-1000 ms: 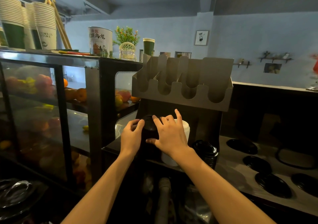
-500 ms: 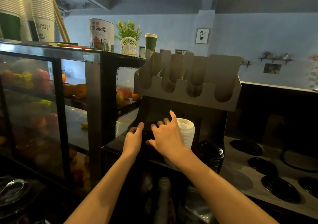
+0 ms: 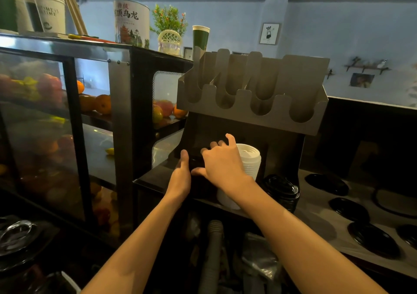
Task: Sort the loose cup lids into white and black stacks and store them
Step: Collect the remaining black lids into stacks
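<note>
Both hands meet on the black stack [image 3: 195, 161], which stands on the bench [image 3: 155, 177] under the metal holder [image 3: 252, 104]. The right hand [image 3: 222, 166] lies over the stack's top, its fingers [image 3: 213, 146] curled down on it and the thumb set against the near side. The left hand [image 3: 180, 177] lies against the stack's left side. Whether its fingers wrap round the stack I cannot tell, since they are lost in the dark. The white stack [image 3: 250, 160] stands just right of the black one, partly behind the right hand. A second black pile [image 3: 282, 190] sits further right, and loose black lids [image 3: 348, 209] lie spread on the far-right bench.
</note>
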